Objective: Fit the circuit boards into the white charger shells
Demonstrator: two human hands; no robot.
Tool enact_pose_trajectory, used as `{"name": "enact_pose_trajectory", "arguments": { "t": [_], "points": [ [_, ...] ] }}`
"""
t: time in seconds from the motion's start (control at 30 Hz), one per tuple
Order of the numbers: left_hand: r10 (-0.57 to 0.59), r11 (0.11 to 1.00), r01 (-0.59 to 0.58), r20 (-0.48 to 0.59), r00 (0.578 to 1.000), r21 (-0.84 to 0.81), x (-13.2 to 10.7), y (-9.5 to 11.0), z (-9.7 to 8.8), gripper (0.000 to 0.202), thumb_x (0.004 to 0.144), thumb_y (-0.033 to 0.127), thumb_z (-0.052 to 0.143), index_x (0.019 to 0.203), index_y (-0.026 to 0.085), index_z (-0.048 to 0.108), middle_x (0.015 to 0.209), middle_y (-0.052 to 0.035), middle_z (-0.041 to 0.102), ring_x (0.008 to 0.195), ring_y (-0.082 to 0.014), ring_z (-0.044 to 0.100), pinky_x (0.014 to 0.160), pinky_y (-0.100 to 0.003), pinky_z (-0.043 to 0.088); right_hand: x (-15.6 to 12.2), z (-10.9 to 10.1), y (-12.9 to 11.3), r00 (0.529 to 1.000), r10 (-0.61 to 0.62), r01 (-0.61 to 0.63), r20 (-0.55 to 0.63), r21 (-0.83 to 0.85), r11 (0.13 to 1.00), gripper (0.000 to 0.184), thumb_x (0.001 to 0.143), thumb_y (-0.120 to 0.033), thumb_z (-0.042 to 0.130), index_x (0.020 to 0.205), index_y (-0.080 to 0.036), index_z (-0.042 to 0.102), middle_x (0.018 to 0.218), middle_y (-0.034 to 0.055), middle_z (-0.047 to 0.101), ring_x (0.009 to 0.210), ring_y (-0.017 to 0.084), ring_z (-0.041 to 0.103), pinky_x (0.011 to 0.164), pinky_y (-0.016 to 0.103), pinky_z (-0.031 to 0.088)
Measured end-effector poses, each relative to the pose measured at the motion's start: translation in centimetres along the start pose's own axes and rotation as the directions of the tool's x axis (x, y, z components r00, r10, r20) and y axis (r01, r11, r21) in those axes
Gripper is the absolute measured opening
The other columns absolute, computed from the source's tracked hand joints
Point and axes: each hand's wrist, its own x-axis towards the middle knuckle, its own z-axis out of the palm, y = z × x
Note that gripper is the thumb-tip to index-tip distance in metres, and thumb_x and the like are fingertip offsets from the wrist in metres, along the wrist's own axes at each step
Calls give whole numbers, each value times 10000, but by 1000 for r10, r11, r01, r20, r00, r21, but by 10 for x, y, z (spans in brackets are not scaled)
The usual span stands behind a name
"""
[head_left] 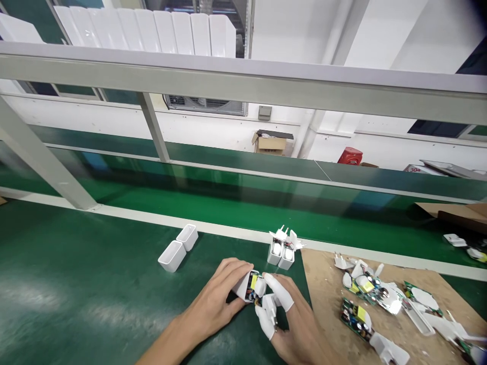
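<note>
My left hand [224, 286] is closed around a white plastic charger housing [241, 288], held on its side above the green table. A circuit board [254, 285] with a yellow-taped part and a white pad sits partly in the housing's open end. My right hand [291, 314], with white finger cots on thumb and index finger, grips this board at its outer end. A white plug cap [270, 305] with pins hangs by the board, between those fingers. How deep the board reaches into the housing is hidden.
Two empty white housings [173, 256] stand at left. Two filled housings [286, 257] with plug caps on top stand beyond my right hand. On a brown cardboard sheet [319, 284] lie several circuit boards [355, 317] with caps. Behind runs a green conveyor belt [228, 203], under a metal frame.
</note>
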Motion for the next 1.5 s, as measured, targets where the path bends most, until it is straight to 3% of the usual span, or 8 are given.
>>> {"name": "enact_pose_trajectory", "arguments": {
  "t": [0.23, 0.4, 0.57, 0.73, 1.03, 1.1, 1.33, 1.5],
  "points": [
    [-116, 989, 122, 75, 990, -82, -4, 6, 4, 621, 954, 138, 640, 1515, 308, 436, 1384, -108, 546, 1194, -243, 643, 1034, -365, 583, 3, -6, 1, 1000, -22, 22, 9, 7, 1000, 577, 957, -87, 607, 1505, -170, 443, 1273, 175, 683, 1175, 268, 690, 974, 412, 637],
    [-211, 966, 230, 155, 965, -116, -11, 6, 5, 626, 961, 204, 628, 1541, 296, 413, 1388, -110, 619, 1287, -293, 622, 1118, -451, 531, -2, -7, 8, 981, 190, -191, 30, 69, 979, 613, 921, -359, 777, 1460, -251, 506, 1223, 87, 747, 1085, 249, 763, 930, 350, 664],
    [-251, 950, 263, 92, 964, -169, -9, 5, 4, 597, 951, 168, 594, 1519, 287, 454, 1310, -76, 694, 1174, -274, 685, 1071, -450, 552, -6, 6, 15, 983, 183, -183, 15, 122, 975, 401, 966, -254, 694, 1354, -288, 600, 1288, 61, 725, 1171, 223, 735, 1024, 351, 616],
    [-250, 932, 267, 98, 963, -246, -5, 10, -1, 553, 951, 167, 600, 1482, 279, 494, 1285, -66, 706, 1207, -277, 670, 1084, -456, 541, -9, 16, 12, 993, 95, -99, 72, 55, 994, 492, 1001, -186, 607, 1482, -269, 544, 1494, 119, 587, 1356, 251, 620, 1121, 391, 544],
    [-358, 867, 372, 105, 928, -332, -9, 4, 1, 678, 920, 218, 687, 1545, 262, 428, 1453, -107, 619, 1341, -287, 598, 1177, -513, 471, -2, 20, 17, 983, -1, -15, 181, 87, 996, 439, 999, -111, 517, 1417, -226, 584, 1393, 153, 643, 1261, 250, 681, 1043, 360, 595],
    [-371, 869, 375, 78, 926, -321, -11, 2, 2, 729, 939, 236, 680, 1593, 282, 361, 1495, -112, 591, 1361, -285, 589, 1201, -538, 443, -1, 20, 15, 992, -29, 20, 120, 72, 997, 451, 994, -88, 491, 1413, -224, 588, 1297, 142, 680, 1155, 226, 726, 970, 323, 626],
    [-230, 927, 236, 54, 972, -293, -12, 9, -3, 1195, 950, 419, 740, 1619, 351, -248, 1728, -153, 255, 1594, -325, 272, 1260, -640, 289, 7, 14, 4, 995, -53, 60, -87, 81, 995, 524, 950, -14, 559, 1430, -226, 558, 1245, 128, 670, 1107, 212, 712, 955, 310, 619],
    [-285, 913, 308, 123, 951, -266, -9, 11, -1, 1266, 911, 393, 787, 1607, 373, -270, 1718, -150, 290, 1552, -355, 367, 1221, -648, 367, 3, 17, 9, 995, 42, -53, 92, 119, 992, 351, 979, -80, 515, 1253, -239, 665, 1096, 91, 696, 922, 191, 739, 789, 272, 646]
  ]
}}
